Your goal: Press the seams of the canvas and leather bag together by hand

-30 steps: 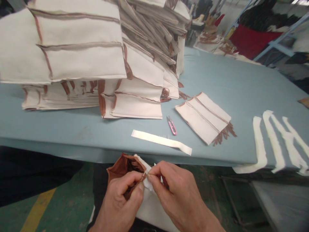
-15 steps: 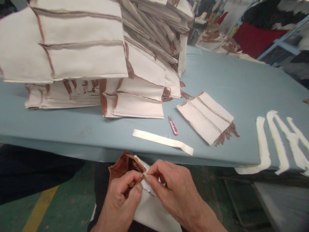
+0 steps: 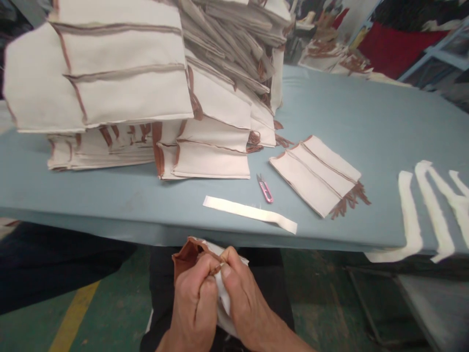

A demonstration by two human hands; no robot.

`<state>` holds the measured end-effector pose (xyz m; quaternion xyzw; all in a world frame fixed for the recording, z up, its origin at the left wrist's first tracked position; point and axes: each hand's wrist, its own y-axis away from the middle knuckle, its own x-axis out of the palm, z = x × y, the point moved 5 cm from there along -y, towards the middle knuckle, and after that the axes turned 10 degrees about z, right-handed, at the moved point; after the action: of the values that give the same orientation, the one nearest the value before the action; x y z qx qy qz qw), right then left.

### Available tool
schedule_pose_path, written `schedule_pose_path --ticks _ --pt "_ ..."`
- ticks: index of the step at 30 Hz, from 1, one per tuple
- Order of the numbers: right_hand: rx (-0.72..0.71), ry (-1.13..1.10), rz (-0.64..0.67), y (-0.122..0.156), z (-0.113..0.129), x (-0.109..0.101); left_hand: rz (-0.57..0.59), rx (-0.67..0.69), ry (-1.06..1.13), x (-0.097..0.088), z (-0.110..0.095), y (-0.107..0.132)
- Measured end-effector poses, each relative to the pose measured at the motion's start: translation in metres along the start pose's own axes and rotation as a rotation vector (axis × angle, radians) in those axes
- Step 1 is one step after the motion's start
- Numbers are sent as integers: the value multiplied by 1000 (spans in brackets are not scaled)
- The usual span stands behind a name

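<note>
A cream fabric bag with a brown lining (image 3: 184, 260) is held over my lap, just below the table edge. My left hand (image 3: 196, 298) is closed, pinching the brown edge at the bag's mouth. Pressed close beside it, my right hand (image 3: 242, 293) pinches the same edge, thumb and finger together. The fingers hide exactly what lies between them. Pink-handled thread snips (image 3: 265, 189) lie on the table beyond the hands. Nearer the edge is a cream fabric strip (image 3: 249, 211).
Tall stacks of cream fabric pieces with brown trim (image 3: 128, 93) fill the table's back left. One folded cream piece with brown fringe (image 3: 317, 173) lies right of the snips. Several white strips (image 3: 410, 210) hang toward the edge at far right.
My hands have drawn together at the bag's edge, with the right fingers curling more tightly. The bag has bunched up below them. The view has shifted slightly.
</note>
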<state>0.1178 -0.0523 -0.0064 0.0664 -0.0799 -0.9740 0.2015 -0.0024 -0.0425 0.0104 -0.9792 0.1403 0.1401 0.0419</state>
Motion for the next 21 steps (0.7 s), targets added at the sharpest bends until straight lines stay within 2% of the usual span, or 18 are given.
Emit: schedule_pose_path --ticks 5,8,14,16,21 --pt "0 -113 -51 -2 2 0 34 -11 49 3 -4 -11" --pt "41 -283 -11 -9 1 -10 68 -60 120 4 -6 -21" --pt "172 -585 303 -29 -7 -20 144 -121 244 3 -6 -32" --pt "177 -618 335 -33 -5 -21 188 -118 267 -3 -9 -32" --pt "168 -600 468 -37 10 -27 426 -124 253 -21 -29 -36"
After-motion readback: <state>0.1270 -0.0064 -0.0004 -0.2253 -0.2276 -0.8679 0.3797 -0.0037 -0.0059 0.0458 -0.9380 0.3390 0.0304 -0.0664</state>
